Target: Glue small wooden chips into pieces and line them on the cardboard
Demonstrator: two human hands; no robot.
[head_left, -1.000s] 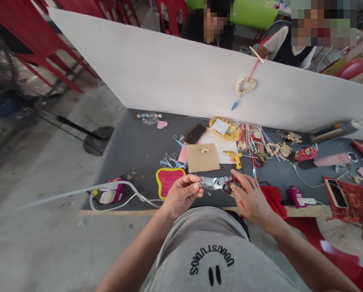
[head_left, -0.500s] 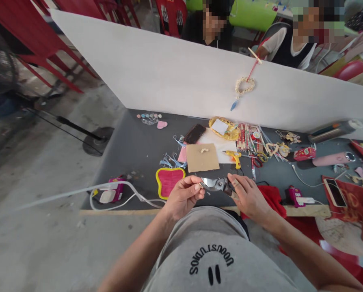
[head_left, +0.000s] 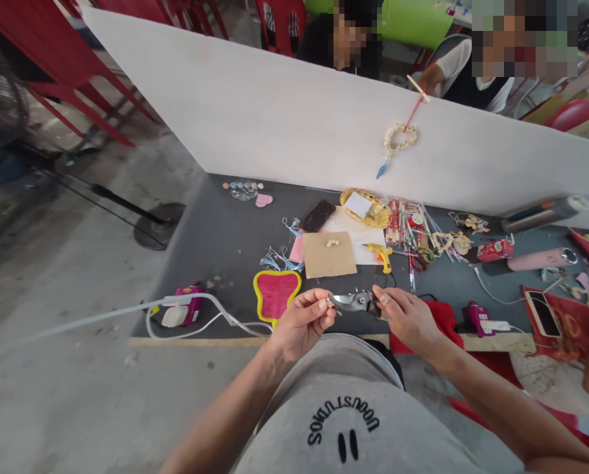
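A small piece was seemingly being trimmed.
The left hand pinched it; the right hand clasped pruners. Cutting next probably called for steadiness.

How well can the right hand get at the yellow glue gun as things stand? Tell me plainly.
Probably not yet: the right hand grips the pruning shears. Emptied, it likely could, since the yellow glue gun lies just beyond, with nothing seen covering it.
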